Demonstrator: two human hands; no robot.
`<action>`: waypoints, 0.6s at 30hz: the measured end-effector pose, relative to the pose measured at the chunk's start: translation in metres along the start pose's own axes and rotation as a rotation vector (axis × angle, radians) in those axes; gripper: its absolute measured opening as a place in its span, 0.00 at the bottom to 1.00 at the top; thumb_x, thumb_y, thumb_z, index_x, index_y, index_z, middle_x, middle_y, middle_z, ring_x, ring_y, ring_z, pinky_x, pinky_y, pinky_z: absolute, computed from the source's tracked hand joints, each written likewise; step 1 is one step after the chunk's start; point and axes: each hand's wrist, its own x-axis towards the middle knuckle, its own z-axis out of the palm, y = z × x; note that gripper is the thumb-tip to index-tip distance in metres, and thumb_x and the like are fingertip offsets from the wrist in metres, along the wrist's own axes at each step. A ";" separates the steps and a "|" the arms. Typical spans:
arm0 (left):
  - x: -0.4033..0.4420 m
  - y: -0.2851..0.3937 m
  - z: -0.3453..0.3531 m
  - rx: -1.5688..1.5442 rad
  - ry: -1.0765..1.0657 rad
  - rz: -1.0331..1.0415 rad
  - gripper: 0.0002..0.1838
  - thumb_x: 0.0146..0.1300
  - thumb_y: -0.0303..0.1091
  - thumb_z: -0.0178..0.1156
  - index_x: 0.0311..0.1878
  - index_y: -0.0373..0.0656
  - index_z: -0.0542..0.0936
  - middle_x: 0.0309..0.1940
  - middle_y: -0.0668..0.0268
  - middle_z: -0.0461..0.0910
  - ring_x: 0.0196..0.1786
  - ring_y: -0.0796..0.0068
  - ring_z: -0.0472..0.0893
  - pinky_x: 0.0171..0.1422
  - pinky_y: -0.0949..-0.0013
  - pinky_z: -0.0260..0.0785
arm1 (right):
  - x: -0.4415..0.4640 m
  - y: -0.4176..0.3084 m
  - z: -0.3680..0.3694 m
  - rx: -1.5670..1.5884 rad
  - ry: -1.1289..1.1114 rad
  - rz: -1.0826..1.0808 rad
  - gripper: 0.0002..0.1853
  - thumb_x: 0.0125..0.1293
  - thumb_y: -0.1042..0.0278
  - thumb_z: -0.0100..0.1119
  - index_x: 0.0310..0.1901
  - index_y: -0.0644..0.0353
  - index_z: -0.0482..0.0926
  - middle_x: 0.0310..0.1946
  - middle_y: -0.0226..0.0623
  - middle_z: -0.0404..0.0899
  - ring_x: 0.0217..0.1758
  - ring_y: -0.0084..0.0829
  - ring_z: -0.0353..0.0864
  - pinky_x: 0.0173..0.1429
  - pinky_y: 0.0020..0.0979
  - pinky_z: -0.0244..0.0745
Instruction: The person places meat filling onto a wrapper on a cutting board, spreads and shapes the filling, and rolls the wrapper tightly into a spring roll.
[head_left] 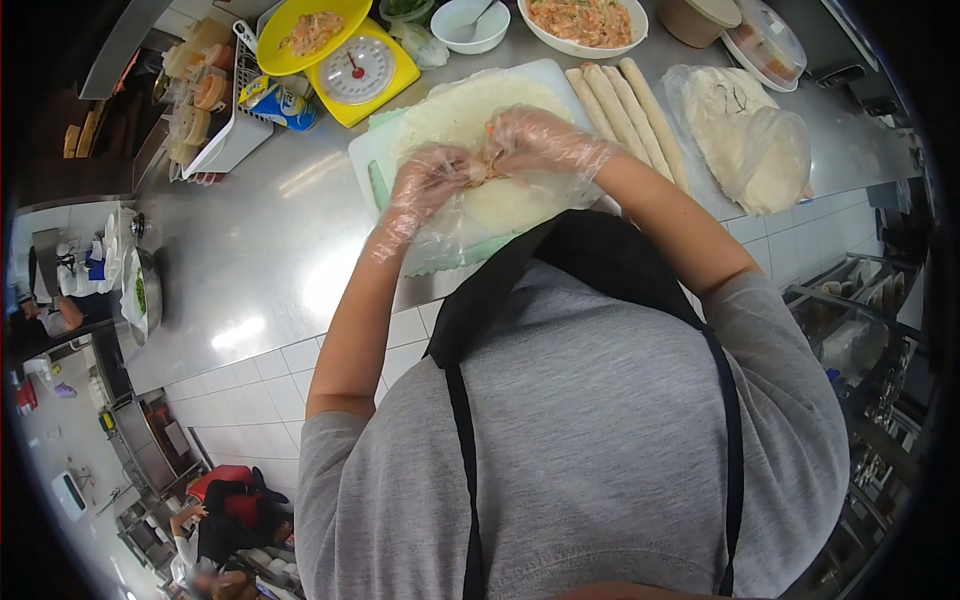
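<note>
Both hands wear clear plastic gloves and meet over a pale, round sheet of dough [450, 110] on a white board [548, 76]. My left hand [437, 178] has its fingers pinched on a small bit of orange-pink filling [486, 168]. From the right, my right hand [530, 140] closes its fingers on the same filling, its fingertips close to those of my left hand. The hands partly hide the filling. Greenish plastic or cloth [450, 256] shows under the near edge of the dough.
A yellow scale [398, 72] carries a yellow plate [345, 20] of filling. Behind the board are a white bowl [475, 42] with a spoon and a bowl of filling [590, 22]. Rolled sticks [630, 110] and bagged dough [735, 130] lie right; a basket [225, 140] stands left.
</note>
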 end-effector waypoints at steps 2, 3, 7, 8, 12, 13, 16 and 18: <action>-0.004 0.009 -0.003 0.008 0.037 0.010 0.24 0.44 0.29 0.72 0.47 0.37 0.78 0.39 0.59 0.80 0.44 0.67 0.79 0.53 0.66 0.70 | -0.012 -0.027 -0.011 -0.540 -0.094 -0.298 0.21 0.47 0.62 0.72 0.42 0.60 0.77 0.39 0.39 0.73 0.48 0.41 0.73 0.57 0.39 0.67; -0.005 0.013 -0.004 0.012 0.076 0.014 0.28 0.43 0.29 0.73 0.51 0.35 0.77 0.41 0.59 0.80 0.46 0.67 0.79 0.55 0.66 0.70 | -0.017 -0.023 -0.012 -0.540 -0.096 -0.296 0.21 0.47 0.62 0.72 0.42 0.60 0.77 0.39 0.39 0.73 0.48 0.41 0.73 0.57 0.39 0.67; 0.002 0.022 0.015 0.322 0.156 0.252 0.36 0.39 0.29 0.74 0.56 0.31 0.73 0.43 0.58 0.81 0.45 0.64 0.79 0.56 0.66 0.69 | -0.026 -0.011 -0.009 -0.824 0.122 -0.276 0.27 0.43 0.58 0.74 0.47 0.58 0.77 0.41 0.41 0.73 0.48 0.44 0.72 0.56 0.41 0.67; 0.005 0.018 0.021 0.281 0.106 0.225 0.36 0.40 0.29 0.74 0.57 0.33 0.73 0.45 0.57 0.80 0.46 0.64 0.79 0.56 0.66 0.69 | -0.026 -0.012 -0.010 -0.867 0.057 -0.219 0.28 0.44 0.57 0.74 0.48 0.58 0.77 0.41 0.41 0.73 0.48 0.44 0.72 0.55 0.41 0.67; 0.017 -0.003 0.028 0.321 -0.019 0.233 0.37 0.43 0.31 0.72 0.60 0.38 0.72 0.51 0.56 0.78 0.50 0.64 0.78 0.58 0.67 0.67 | -0.008 0.041 -0.020 -0.662 0.073 -0.207 0.22 0.45 0.61 0.69 0.44 0.60 0.79 0.43 0.44 0.75 0.45 0.42 0.73 0.51 0.37 0.69; 0.019 -0.004 0.028 0.321 -0.021 0.232 0.37 0.43 0.31 0.72 0.60 0.38 0.72 0.51 0.56 0.78 0.50 0.64 0.78 0.58 0.67 0.67 | -0.006 0.041 -0.019 -0.562 0.083 -0.208 0.23 0.47 0.61 0.69 0.46 0.60 0.79 0.43 0.43 0.75 0.46 0.41 0.74 0.51 0.36 0.69; 0.019 -0.003 0.025 0.346 -0.061 0.198 0.34 0.45 0.31 0.71 0.59 0.41 0.74 0.51 0.57 0.78 0.51 0.64 0.78 0.58 0.67 0.66 | -0.015 -0.002 -0.026 -0.534 -0.012 -0.171 0.24 0.49 0.64 0.70 0.49 0.60 0.78 0.43 0.41 0.75 0.49 0.40 0.74 0.55 0.35 0.68; 0.014 0.015 0.020 0.112 0.020 0.098 0.29 0.47 0.30 0.70 0.56 0.41 0.77 0.47 0.59 0.80 0.49 0.64 0.78 0.59 0.67 0.66 | -0.023 -0.034 -0.034 -0.605 -0.113 -0.126 0.25 0.49 0.67 0.70 0.51 0.59 0.77 0.44 0.39 0.75 0.51 0.39 0.73 0.59 0.34 0.67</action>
